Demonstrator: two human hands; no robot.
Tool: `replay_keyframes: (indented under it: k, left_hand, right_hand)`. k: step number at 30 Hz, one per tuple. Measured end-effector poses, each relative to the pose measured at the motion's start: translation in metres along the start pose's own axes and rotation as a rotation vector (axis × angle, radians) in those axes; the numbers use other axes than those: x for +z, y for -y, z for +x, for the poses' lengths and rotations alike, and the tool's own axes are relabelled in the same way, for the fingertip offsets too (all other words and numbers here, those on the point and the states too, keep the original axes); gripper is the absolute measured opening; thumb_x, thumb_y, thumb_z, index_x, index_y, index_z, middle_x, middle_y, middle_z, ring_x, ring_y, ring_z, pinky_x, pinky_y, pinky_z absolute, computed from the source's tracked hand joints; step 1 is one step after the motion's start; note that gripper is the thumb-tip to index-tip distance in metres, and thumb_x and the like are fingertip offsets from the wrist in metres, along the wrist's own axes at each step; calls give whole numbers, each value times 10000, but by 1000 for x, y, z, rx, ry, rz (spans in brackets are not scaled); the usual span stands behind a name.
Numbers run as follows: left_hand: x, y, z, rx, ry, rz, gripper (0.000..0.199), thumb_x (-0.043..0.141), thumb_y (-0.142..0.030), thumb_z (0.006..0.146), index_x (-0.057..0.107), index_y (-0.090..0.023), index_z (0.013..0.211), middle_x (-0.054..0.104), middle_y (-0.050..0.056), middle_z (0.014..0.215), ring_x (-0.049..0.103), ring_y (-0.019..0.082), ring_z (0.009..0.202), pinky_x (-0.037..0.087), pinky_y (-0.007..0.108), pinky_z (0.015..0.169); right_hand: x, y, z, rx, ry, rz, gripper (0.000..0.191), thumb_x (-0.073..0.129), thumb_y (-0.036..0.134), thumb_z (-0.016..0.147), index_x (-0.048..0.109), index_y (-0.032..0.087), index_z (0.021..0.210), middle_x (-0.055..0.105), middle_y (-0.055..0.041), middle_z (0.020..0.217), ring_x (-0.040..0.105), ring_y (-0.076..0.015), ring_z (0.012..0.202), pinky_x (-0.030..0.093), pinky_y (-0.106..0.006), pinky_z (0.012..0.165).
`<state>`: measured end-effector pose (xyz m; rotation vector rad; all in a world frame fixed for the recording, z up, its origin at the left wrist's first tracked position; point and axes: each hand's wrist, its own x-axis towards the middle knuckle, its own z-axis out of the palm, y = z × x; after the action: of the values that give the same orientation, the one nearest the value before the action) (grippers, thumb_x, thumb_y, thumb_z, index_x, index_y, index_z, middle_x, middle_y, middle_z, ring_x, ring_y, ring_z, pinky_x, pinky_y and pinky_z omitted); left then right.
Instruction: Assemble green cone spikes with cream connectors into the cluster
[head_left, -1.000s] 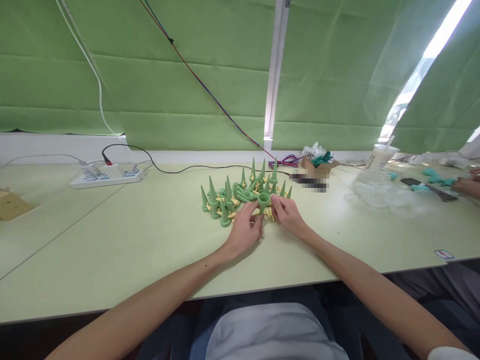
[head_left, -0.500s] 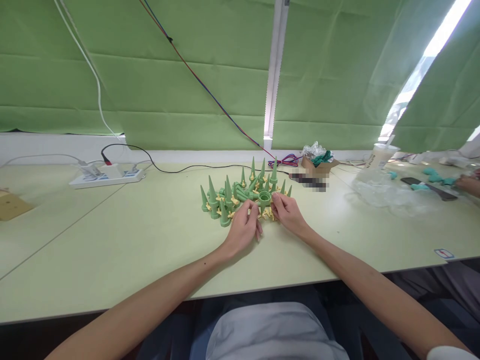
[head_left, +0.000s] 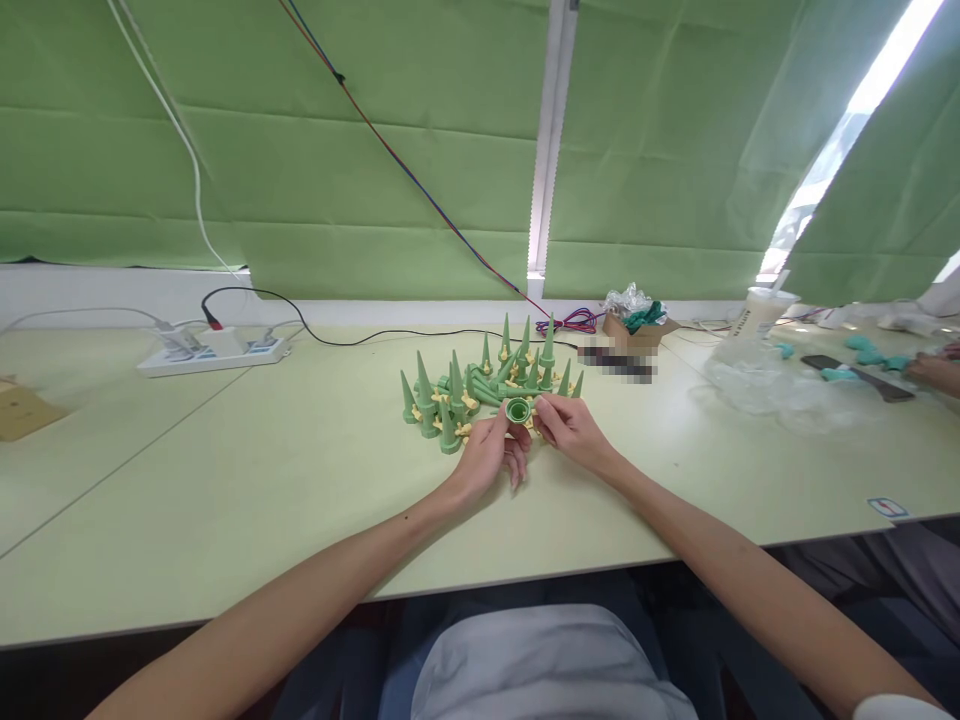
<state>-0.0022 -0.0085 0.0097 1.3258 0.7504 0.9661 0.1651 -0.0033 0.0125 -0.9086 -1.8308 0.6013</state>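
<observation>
A green cone piece (head_left: 518, 410) with a round open end facing up is between my two hands. My left hand (head_left: 487, 455) has its fingers closed on the piece's left side and underneath. From the right, my right hand (head_left: 571, 428) pinches the piece's edge; a small part at its fingertips is too small to make out. Just behind and to the left, several green cones (head_left: 424, 395) stand upright on the table with small yellow pieces (head_left: 471, 402) on and among them. Green tube-like pieces (head_left: 487, 387) lie in the middle of this group.
On the table (head_left: 300, 500), a white power strip (head_left: 214, 352) lies at the back left. A cardboard box (head_left: 637, 335), a cup (head_left: 761, 312) and plastic bags (head_left: 780, 385) are to the right. Another person's hand (head_left: 937, 372) is at the far right near teal pieces (head_left: 866, 352).
The held green piece has moved slightly left and down, and its open end has tilted more toward the camera. My right hand has shifted left with it.
</observation>
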Motion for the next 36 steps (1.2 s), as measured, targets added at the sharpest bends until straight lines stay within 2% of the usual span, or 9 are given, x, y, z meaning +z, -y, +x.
replay_keyframes:
  k: [5,12,22,30,36]
  left_hand:
    - [-2,1,1,3,52,-4,515,519,-594,887,583,-116,706,585,55,684,582,136,445,450,247,368]
    - [-7,3,1,2,124,-28,540,490,-594,909,617,-99,734,590,66,711,600,145,484,476,258,397]
    - [-7,1,-1,24,135,-23,511,525,-588,898,650,-97,833,657,110,857,599,127,498,469,251,404]
    - [-8,-2,-2,67,128,-20,476,515,-582,913,628,-131,814,624,56,691,570,124,472,444,245,402]
    - [-8,-8,-7,97,136,132,420,509,-566,923,587,-168,817,578,7,559,555,134,453,432,240,414]
  right_hand:
    - [-1,-1,1,-1,15,31,518,362,563,999,418,211,624,446,14,526,396,-115,481,323,-269,496]
    - [-2,-2,0,16,36,46,524,351,581,996,423,212,631,459,15,515,413,-117,475,341,-272,504]
    - [-3,0,0,7,63,57,520,343,588,997,430,213,647,487,18,512,423,-116,471,356,-269,519]
    - [-3,0,-1,31,104,115,520,337,607,990,452,215,669,482,15,536,420,-117,474,352,-267,504]
    - [-4,-3,-1,43,93,116,503,348,583,995,391,222,647,443,27,518,420,-121,469,340,-266,491]
